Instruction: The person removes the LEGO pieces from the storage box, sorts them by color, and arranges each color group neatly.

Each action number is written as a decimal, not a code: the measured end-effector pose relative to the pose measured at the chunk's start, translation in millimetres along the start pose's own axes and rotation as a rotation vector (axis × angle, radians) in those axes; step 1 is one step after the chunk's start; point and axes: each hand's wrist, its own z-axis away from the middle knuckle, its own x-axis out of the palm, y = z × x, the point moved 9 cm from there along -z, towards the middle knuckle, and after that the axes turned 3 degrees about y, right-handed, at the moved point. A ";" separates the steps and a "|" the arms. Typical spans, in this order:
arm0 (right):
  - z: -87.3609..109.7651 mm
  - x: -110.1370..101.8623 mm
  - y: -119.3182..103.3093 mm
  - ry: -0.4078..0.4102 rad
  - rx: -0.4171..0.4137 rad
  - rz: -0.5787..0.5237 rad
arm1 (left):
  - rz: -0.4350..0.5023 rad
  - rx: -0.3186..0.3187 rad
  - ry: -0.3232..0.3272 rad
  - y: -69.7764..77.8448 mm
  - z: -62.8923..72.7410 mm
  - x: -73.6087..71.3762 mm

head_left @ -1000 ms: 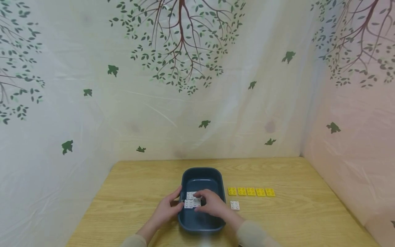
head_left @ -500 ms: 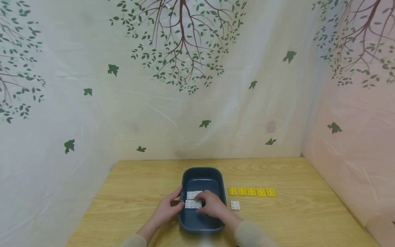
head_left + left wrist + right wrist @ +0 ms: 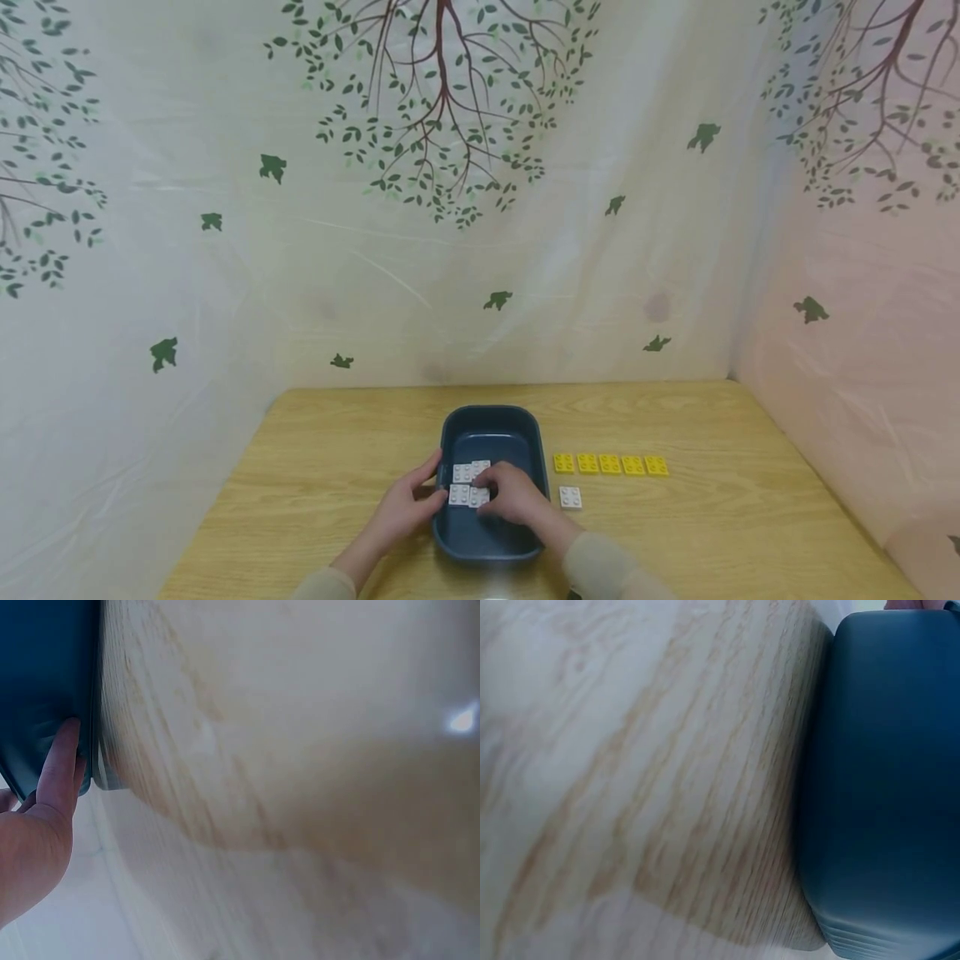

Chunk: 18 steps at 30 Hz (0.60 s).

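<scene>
A dark blue rectangular tray (image 3: 491, 550) lies on the wooden table, with several white toy bricks in two rows inside it. My left hand (image 3: 401, 510) holds the tray's left wall, thumb at the rim. In the left wrist view, fingers (image 3: 56, 772) lie along the tray's outer wall (image 3: 45, 667). Reaching over the right wall, my right hand (image 3: 517, 500) has curled fingers and thumb about the near right white brick (image 3: 477, 500). Its index fingertip is close to the far right white brick (image 3: 481, 467), partly covered. The right wrist view has only the tray's outer side (image 3: 885, 780) and table.
To the tray's right, a row of several yellow toy bricks (image 3: 610, 464) lies on the table (image 3: 697, 533). One loose white brick (image 3: 570, 497) sits nearer, below the row's left end. Printed fabric walls (image 3: 420, 317) stand behind and at the sides.
The right-hand white bricks have shifted slightly, and more of the far right one shows beside my right fingers. My left hand stays on the tray wall.
</scene>
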 end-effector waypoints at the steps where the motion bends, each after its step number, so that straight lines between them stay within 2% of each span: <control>1: -0.1 0.1 0.4 0.001 0.001 0.004 | 0.004 -0.003 0.001 -0.1 0.1 0.2; 11: 1.0 0.6 1.3 0.035 -0.005 0.069 | 0.003 -0.003 0.006 3.0 2.0 0.4; 18: 0.0 1.7 4.0 0.030 0.031 0.057 | -0.001 -0.020 0.003 2.9 2.0 0.5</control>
